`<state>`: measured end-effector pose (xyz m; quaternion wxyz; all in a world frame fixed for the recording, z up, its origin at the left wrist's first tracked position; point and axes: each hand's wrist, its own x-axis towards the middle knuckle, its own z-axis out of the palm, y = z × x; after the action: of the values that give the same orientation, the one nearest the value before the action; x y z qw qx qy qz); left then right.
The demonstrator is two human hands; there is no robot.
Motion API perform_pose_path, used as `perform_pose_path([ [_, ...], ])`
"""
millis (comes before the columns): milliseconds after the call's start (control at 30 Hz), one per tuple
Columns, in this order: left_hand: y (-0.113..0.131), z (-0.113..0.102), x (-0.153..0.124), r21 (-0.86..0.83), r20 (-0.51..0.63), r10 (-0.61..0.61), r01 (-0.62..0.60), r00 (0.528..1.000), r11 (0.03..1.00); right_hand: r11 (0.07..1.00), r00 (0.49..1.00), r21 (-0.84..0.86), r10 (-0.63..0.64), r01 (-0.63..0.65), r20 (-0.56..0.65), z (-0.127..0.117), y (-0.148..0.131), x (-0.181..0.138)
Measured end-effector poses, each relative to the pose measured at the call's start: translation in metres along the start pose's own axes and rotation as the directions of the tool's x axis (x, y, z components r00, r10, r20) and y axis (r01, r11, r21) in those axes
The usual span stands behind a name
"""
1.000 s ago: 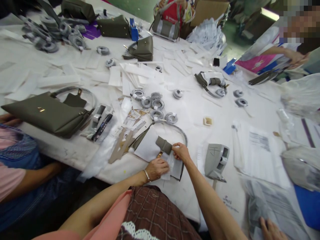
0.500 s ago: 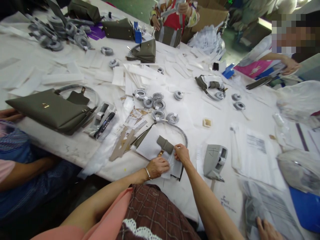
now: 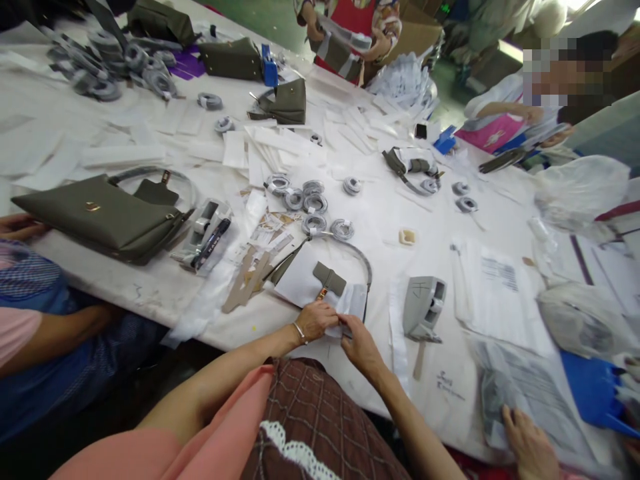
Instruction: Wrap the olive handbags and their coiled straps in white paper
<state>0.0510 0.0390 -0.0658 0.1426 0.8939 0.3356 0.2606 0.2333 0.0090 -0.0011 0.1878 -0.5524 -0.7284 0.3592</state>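
A large white table point(image 3: 150, 293) fills most of the view, its surface marked with scuffs and handwriting near the front edge. Beyond its far side lies a green floor point(image 3: 260, 17). A cardboard box point(image 3: 420, 23) stands at the far end. Bright light enters at the upper right.

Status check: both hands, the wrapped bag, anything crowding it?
Left hand and right hand pinch white wrapping paper at the table edge. Olive flap exposed above. Tape dispenser right, apart.
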Motion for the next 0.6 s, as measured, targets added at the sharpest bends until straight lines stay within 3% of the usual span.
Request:
perform_pose_path([
  [67, 0.0, -0.001, 0.001, 0.008, -0.013, -0.014, 0.014, 1.0, 1.0, 0.994, 0.997, -0.084, -0.073, 0.07, -0.033, 0.009, -0.003, -0.011],
  [167, 0.0, -0.001, 0.002, 0.034, -0.018, -0.013, 0.013, 1.0, 0.999, 0.992, 0.984, -0.125, -0.047, 0.025, -0.172, 0.02, -0.012, -0.011],
  [367, -0.001, 0.001, 0.003, 0.046, 0.014, -0.015, 0.015, 1.0, 0.999, 0.999, 0.947, 0.035, 0.0, 0.012, -0.32, 0.024, -0.028, -0.002],
  [433, -0.003, -0.001, 0.001, 0.02, 0.033, -0.001, 0.001, 0.999, 1.0, 0.993, 0.932, 0.116, 0.076, -0.037, -0.354, 0.022, -0.027, -0.007],
  [533, -0.009, -0.008, -0.003, -0.041, 0.078, 0.084, -0.081, 0.993, 0.996, 0.976, 0.93, 0.177, 0.178, -0.125, -0.321, 0.019, -0.023, -0.023],
  [600, -0.013, -0.012, -0.006, -0.075, 0.112, 0.158, -0.15, 0.981, 0.986, 0.982, 0.959, 0.164, 0.138, -0.099, -0.247, 0.019, -0.022, -0.036],
])
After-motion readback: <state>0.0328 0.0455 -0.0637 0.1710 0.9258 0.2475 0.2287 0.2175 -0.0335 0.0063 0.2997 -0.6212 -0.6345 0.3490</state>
